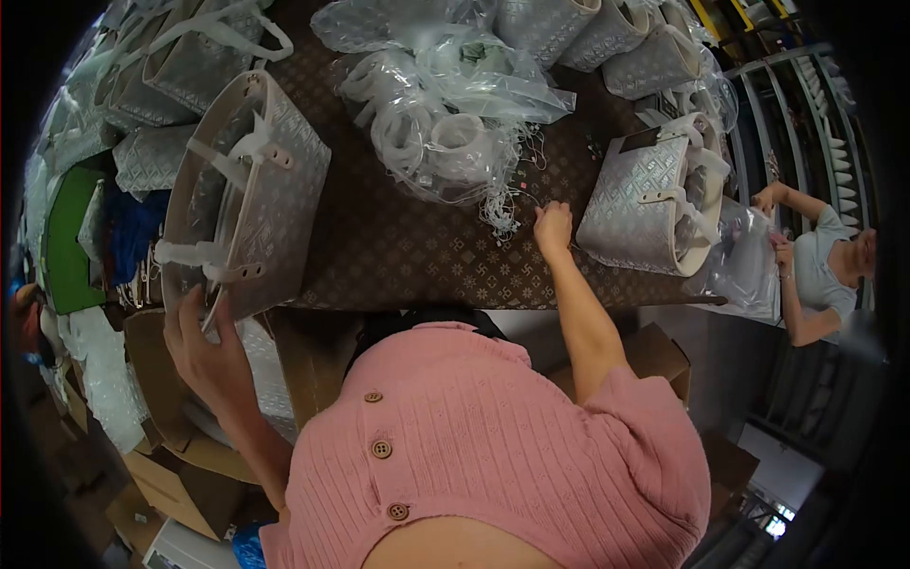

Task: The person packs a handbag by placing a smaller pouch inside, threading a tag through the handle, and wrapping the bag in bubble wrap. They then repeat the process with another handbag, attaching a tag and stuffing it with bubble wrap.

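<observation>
My left hand (204, 341) grips the near rim of a silvery patterned handbag (280, 204) standing open at the table's left side, its handles wrapped in white film. Farther right, my right hand (554, 229) has its fingers pressed together at a thin string beside a tangle of white strings (502, 211). A second patterned handbag (630, 194) lies tilted just right of that hand, its handles also wrapped. Beyond the strings is a heap of clear plastic bags and white wrap rolls (445, 123).
More silvery bags (545, 28) line the table's far edge and the left side (156, 156). Clear plastic sheets (739, 261) lie at the right end, near a co-worker (825, 266). Open cardboard boxes (194, 484) stand below at the left. A brown patterned cloth (398, 256) covers the table.
</observation>
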`<state>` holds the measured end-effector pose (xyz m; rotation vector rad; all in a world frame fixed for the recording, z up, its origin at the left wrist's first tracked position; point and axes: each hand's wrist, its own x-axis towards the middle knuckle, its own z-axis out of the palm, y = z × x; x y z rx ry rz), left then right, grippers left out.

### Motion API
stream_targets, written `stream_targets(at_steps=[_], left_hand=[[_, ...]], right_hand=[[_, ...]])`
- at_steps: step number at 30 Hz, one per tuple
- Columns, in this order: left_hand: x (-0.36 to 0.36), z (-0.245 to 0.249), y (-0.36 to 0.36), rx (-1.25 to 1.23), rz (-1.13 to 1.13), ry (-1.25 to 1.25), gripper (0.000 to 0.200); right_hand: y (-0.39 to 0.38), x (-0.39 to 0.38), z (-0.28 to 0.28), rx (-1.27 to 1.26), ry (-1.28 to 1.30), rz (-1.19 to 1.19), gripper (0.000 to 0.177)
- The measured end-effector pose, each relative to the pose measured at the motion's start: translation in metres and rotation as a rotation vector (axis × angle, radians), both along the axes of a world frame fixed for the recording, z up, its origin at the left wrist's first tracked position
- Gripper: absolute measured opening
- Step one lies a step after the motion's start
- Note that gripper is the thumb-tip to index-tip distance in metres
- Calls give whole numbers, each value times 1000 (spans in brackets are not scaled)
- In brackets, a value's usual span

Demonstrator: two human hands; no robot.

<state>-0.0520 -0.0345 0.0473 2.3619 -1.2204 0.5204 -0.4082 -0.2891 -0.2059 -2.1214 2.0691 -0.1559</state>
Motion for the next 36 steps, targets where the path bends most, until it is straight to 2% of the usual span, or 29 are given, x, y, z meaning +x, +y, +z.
stream_targets(at_steps=[1, 3, 6, 8, 10, 11, 14, 15, 17, 18, 20, 22, 24, 27, 28, 30, 31, 33, 34, 36], left_hand=[[-13, 0, -12, 8, -17, -7, 19], [-52, -12, -39, -98, -376, 391, 16], [-108, -74, -114, 69, -900, 679, 11], [-141, -115, -163, 178, -1081, 718, 13], [-170, -156, -219, 238, -1206, 607, 19], [-186, -171, -244, 327, -1206, 568, 20], [-211, -209, -302, 650, -1173, 396, 17], [-217, -221, -309, 660, -1178, 395, 17], [-224, -240, -319, 586, -1015, 234, 37], [-226, -237, -321, 671, -931, 356, 53], [-220, -237, -323, 751, -876, 426, 52], [-214, -236, -326, 809, -818, 503, 51], [-213, -235, -317, 660, -890, 369, 54], [-208, -238, -321, 670, -968, 422, 52], [-209, -232, -320, 668, -957, 431, 52], [-211, -216, -317, 496, -1091, 682, 34], [-210, -208, -317, 491, -1086, 682, 34], [-207, -194, -315, 198, -1205, 633, 17], [-206, -187, -313, 195, -1202, 632, 17], [-202, -175, -310, 76, -1095, 931, 9]], right_hand=[[14, -7, -5, -20, -13, 64, 19], [38, -26, -7, -36, -25, 114, 18], [66, -52, -1, 9, -27, 69, 19], [74, -70, 4, 84, -9, -95, 17], [76, -74, 18, 69, -11, -83, 17], [74, -72, 27, 40, -7, -58, 16], [52, -48, 34, -137, -317, 118, 16], [41, -35, 29, -196, -369, 105, 17], [22, -12, 17, -245, -376, 73, 16], [16, -5, 8, -232, -333, 55, 16], [16, 0, -8, -238, -319, -6, 15], [17, -11, -10, -170, -401, 112, 14], [18, -21, -4, -165, -436, 135, 11], [16, -30, 19, 314, -1179, -292, 7], [14, -30, 28, 324, -1173, -283, 7], [10, -30, 52, 427, -1555, -437, 6], [6, -29, 63, 429, -1553, -430, 6], [0, -26, 84, 389, -1562, -403, 8], [-3, -26, 93, 390, -1561, -399, 8], [-10, -22, 109, 271, -1490, -262, 10]])
